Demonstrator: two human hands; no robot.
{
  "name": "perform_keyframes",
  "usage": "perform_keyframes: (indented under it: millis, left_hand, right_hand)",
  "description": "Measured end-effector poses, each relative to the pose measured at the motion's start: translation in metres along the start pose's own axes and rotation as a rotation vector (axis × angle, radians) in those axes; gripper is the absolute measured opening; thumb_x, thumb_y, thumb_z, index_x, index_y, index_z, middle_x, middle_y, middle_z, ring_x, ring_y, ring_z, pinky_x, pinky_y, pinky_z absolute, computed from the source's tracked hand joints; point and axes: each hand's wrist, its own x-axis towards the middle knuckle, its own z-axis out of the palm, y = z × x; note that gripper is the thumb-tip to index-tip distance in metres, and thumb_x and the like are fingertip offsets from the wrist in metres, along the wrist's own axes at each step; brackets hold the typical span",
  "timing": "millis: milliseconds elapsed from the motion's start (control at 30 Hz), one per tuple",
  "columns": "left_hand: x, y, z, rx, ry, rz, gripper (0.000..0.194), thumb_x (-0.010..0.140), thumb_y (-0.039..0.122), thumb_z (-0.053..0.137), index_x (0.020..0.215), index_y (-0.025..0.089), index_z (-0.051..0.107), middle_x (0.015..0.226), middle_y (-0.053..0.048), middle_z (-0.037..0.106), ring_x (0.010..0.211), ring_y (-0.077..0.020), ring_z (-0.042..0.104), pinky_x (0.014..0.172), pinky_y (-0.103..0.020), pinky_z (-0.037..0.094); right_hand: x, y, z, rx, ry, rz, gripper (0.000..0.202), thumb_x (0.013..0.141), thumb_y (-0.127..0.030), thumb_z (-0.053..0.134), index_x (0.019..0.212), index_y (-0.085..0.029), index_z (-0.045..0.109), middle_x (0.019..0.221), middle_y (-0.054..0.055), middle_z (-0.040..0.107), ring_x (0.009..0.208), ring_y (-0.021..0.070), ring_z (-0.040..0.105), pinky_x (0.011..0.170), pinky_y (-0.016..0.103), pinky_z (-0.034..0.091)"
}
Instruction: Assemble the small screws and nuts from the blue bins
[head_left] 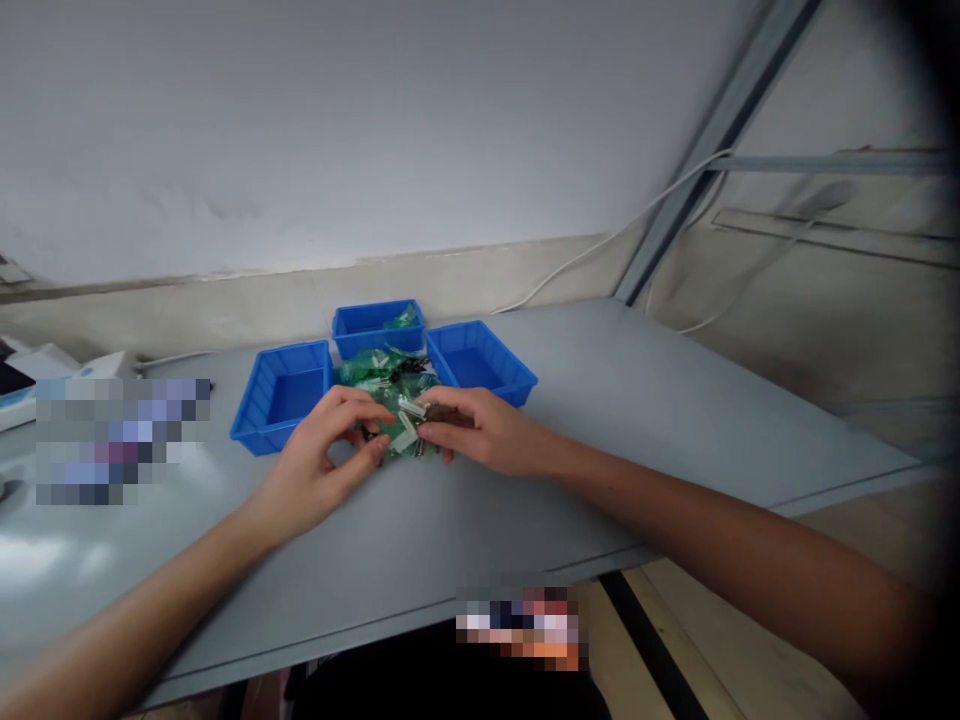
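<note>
A pile of small green circuit boards with white connectors (390,385) lies on the grey table (600,440) between three blue bins. My left hand (326,455) and my right hand (480,430) meet at the near edge of the pile. The fingertips of both pinch one small green board with white connectors (409,428). The left hand's fingers curl over its left end, while the right hand's thumb and forefinger grip its right end.
An empty-looking blue bin (281,395) stands to the left, another (484,360) to the right, and a third (379,325) behind holds a few green pieces. White devices (45,375) sit at the far left. A white cable (600,250) runs along the wall.
</note>
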Motion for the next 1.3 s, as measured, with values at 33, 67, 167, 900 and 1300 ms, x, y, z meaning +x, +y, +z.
perform_keyframes:
  millis: [33, 67, 167, 900, 1300]
  left_hand:
    - [0.000, -0.001, 0.000, 0.001, 0.003, -0.008, 0.014, 0.083, 0.023, 0.051, 0.095, 0.020, 0.057, 0.097, -0.005, 0.052, 0.088, -0.0152, 0.053, 0.068, -0.025, 0.051]
    - [0.000, -0.001, 0.000, 0.002, -0.002, -0.020, 0.013, 0.083, 0.023, 0.051, 0.094, 0.020, 0.057, 0.097, -0.004, 0.053, 0.087, -0.0149, 0.054, 0.068, -0.025, 0.051]
    - [-0.001, -0.001, 0.000, 0.008, -0.041, -0.090, 0.010, 0.084, 0.025, 0.052, 0.091, 0.020, 0.056, 0.085, -0.001, 0.058, 0.074, -0.0121, 0.057, 0.061, -0.021, 0.050]
    - [-0.001, -0.010, -0.005, 0.312, 0.018, 0.077, 0.020, 0.087, 0.028, 0.048, 0.088, 0.017, 0.065, 0.079, -0.002, 0.067, 0.071, -0.0130, 0.060, 0.064, -0.022, 0.046]
    - [0.001, -0.003, -0.002, 0.135, -0.069, -0.040, 0.023, 0.088, 0.026, 0.043, 0.070, 0.016, 0.053, 0.065, 0.001, 0.050, 0.060, -0.0101, 0.049, 0.054, -0.021, 0.040]
  right_hand:
    - [0.001, 0.000, 0.000, 0.014, -0.004, 0.000, 0.017, 0.084, -0.031, 0.051, 0.093, -0.017, 0.054, 0.071, -0.002, 0.053, 0.058, 0.0091, 0.052, 0.058, 0.025, 0.044]
    - [0.001, -0.001, -0.001, 0.028, -0.008, 0.002, 0.017, 0.083, -0.031, 0.051, 0.093, -0.017, 0.054, 0.070, -0.002, 0.053, 0.058, 0.0090, 0.051, 0.057, 0.024, 0.044]
    - [0.003, 0.000, -0.001, 0.082, -0.010, 0.013, 0.019, 0.082, -0.029, 0.052, 0.097, -0.017, 0.054, 0.069, -0.002, 0.053, 0.058, 0.0090, 0.050, 0.056, 0.024, 0.045]
    - [0.002, 0.006, -0.002, -0.050, 0.013, 0.001, 0.019, 0.083, -0.031, 0.051, 0.098, -0.019, 0.055, 0.081, 0.001, 0.062, 0.065, 0.0101, 0.053, 0.054, 0.022, 0.040]
    - [0.000, -0.002, -0.001, -0.208, 0.057, 0.029, 0.028, 0.085, -0.037, 0.048, 0.067, -0.017, 0.051, 0.059, -0.003, 0.056, 0.049, 0.0068, 0.045, 0.048, 0.021, 0.031]
